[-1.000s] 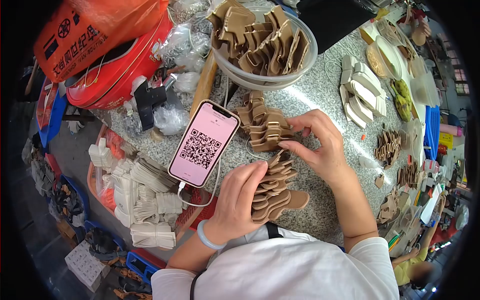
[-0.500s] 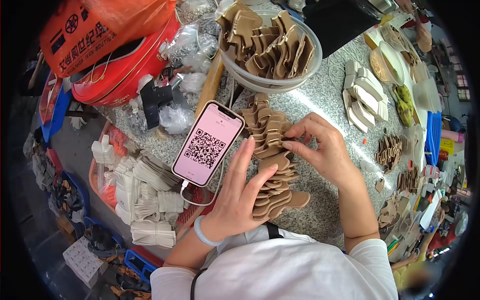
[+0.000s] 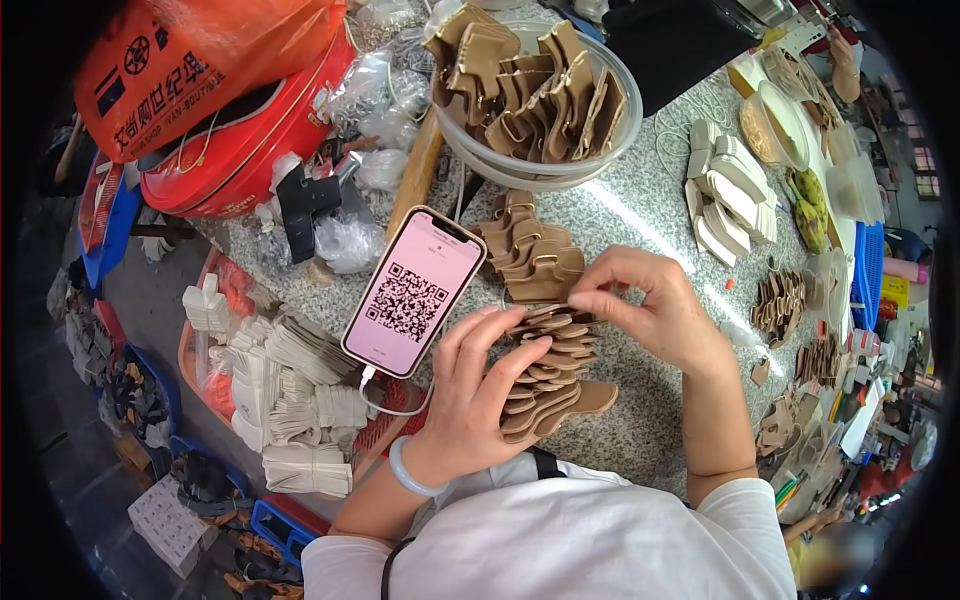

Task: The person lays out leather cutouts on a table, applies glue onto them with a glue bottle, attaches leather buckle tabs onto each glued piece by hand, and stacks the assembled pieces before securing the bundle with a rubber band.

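A row of tan leather pieces (image 3: pixel 560 400) lies overlapped on the granite tabletop near my body. My left hand (image 3: pixel 470 375), with a pale bangle at the wrist, rests its spread fingers along the left side and top of this row. My right hand (image 3: pixel 645 300) pinches thumb to forefinger at the right edge of a tan leather piece (image 3: pixel 545 285) where the two groups meet. Just beyond is a second overlapped group of tan pieces (image 3: pixel 525 235), some with small metal buckles. The pinched edge is partly hidden by the fingertips.
A clear tub (image 3: pixel 540 175) full of tan pieces stands at the far side. A phone (image 3: pixel 412 295) with a QR code and charging cable lies left. White strap bundles (image 3: pixel 290 380) fill a basket. Pale pieces (image 3: pixel 735 185) and a red case (image 3: pixel 250 140) flank the work.
A tan piece that lay between the two groups has shifted up against the far group. My left fingers have curled inward over the near row; my right hand has moved slightly down.
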Demonstrator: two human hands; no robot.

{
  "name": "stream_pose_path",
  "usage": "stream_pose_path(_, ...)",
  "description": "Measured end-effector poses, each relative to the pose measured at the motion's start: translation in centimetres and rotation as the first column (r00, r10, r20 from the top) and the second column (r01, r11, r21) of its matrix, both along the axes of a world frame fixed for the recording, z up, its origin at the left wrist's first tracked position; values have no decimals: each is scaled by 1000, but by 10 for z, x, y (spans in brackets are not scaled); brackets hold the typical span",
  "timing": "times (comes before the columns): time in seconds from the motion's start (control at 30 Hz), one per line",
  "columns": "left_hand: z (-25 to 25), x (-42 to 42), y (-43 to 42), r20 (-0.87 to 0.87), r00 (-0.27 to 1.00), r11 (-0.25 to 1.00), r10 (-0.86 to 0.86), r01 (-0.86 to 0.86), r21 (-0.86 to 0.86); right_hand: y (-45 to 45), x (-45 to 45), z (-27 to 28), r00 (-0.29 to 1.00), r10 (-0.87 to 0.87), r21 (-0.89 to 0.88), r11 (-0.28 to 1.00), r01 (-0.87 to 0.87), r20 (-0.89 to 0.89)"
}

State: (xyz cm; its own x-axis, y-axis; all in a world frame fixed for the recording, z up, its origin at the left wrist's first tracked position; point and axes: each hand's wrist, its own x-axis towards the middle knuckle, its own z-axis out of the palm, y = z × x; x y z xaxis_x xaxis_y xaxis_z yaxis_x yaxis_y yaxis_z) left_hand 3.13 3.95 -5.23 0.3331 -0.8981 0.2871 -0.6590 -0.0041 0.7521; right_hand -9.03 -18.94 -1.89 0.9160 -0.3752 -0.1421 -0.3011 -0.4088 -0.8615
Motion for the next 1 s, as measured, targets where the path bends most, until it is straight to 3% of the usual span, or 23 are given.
stream_pose_path(0.03,0,0,0,1,1000,1000,1,-1,1,1,3,-1,1000,1,1,1000,-1,1)
stream_pose_path(0.1,-2,1,-1,-34,999,999,-12,11,-31,4,13,-5,984,-107,-262,954,142,143)
stream_pose_path(0.13,-4,0,-1,-33,999,999,-12,11,-30,5,17,-4,983,-130,-289,943,163,130)
stream_pose_path(0.2,-8,-2,-1,-142,989,998,-32,25,-57,6,21,-7,988,-130,-283,948,147,80)
stream_pose_path(0.33,-7,-1,-2,-128,991,999,-36,31,-41,3,22,-8,993,-114,-197,975,104,-38)
stream_pose_path(0.4,-11,-3,-3,-171,985,994,-14,-4,-107,2,20,-10,995,-97,-181,979,92,-18)
stream_pose_path(0.63,-11,1,-7,-176,983,994,-43,25,-104,-2,16,-7,1000,-20,54,998,20,-7)
stream_pose_path(0.77,-6,5,-6,-172,982,995,-73,61,-73,-5,16,-6,999,-23,103,994,27,-39)
stream_pose_path(0.87,-4,7,-5,-156,985,996,-77,68,-61,-8,14,-14,992,96,44,994,-100,79)
stream_pose_path(0.97,-2,8,-5,-133,989,998,-61,58,-25,-5,21,-21,964,-106,-34,992,118,244)
stream_pose_path(1.0,-1,7,-6,-139,988,998,-66,63,-26,-5,26,-20,963,-108,-35,992,120,246)
